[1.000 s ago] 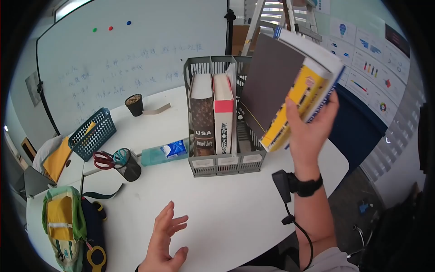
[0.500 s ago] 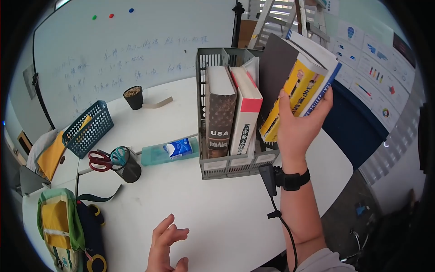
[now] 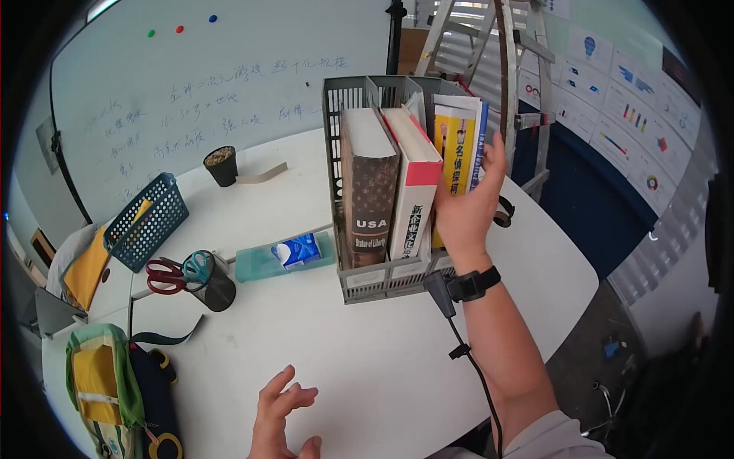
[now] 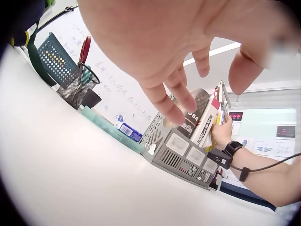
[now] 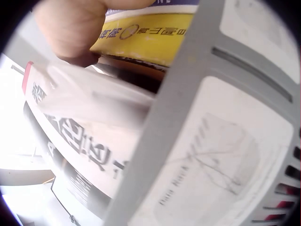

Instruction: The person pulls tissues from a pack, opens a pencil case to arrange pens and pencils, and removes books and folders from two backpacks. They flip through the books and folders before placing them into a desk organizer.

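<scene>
My right hand (image 3: 468,222) grips a yellow book (image 3: 453,145) and a blue-spined book (image 3: 480,149) together, thumb on the left side and fingers on the right. Both stand upright in the right compartment of a grey file rack (image 3: 363,277). In the right wrist view the lower end of the yellow book (image 5: 146,40) shows just behind the rack's front wall (image 5: 162,113). A thick brown book marked USA (image 3: 371,191) and a white book with a red band (image 3: 417,203) lean beside them. My left hand (image 3: 281,413) hovers over the table, fingers loosely bent, holding nothing.
Left of the rack lie a teal case (image 3: 256,264) with a blue packet (image 3: 298,250) on it. Farther left stand a mesh cup (image 3: 216,291) with scissors, a blue basket (image 3: 164,218) and a backpack (image 3: 99,382). A small pot (image 3: 222,168) sits near the whiteboard (image 3: 229,61).
My right hand has brought the books from a tilted position above the rack's right side down and left into its right compartment, now upright. The white book leans more. My left hand stays over the table.
</scene>
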Tool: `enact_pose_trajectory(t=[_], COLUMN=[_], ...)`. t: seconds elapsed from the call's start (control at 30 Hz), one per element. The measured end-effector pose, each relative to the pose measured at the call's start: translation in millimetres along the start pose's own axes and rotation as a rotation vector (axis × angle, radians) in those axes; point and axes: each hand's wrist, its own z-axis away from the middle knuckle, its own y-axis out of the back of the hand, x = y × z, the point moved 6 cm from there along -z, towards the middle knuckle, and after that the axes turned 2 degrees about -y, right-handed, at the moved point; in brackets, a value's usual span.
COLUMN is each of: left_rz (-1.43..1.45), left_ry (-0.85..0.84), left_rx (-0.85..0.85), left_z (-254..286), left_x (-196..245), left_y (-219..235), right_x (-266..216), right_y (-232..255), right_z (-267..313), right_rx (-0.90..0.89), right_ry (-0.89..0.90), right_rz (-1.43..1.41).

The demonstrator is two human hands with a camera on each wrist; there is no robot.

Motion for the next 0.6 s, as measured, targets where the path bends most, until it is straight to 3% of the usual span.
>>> enact_pose_trajectory(t=[0.2,0.27,0.3,0.37,0.6], left_rz=[-0.011,-0.017,-0.045,-0.07,-0.104], left_ry=[-0.026,-0.032,-0.036,-0.043,0.018], left_rx=[-0.013,-0.02,-0.027,-0.031,-0.102], left_z=[0,-1,-2,-2,-3], left_x=[-2,-1,1,2,2], left_y=[-1,-2,-2,-2,-10], right_x=[6,20,21,32,30], right_y=[4,-9,-4,-9,-4], right_z=[-6,-14,-20,-17,0], right_rx=[-0.02,-0.424,-0.425,-0.714,-0.686], right_ry=[0.0,-0.216,-0.216,-0.418,-0.288], right_rz=[0.027,0.202,0.202,0.185,0.126])
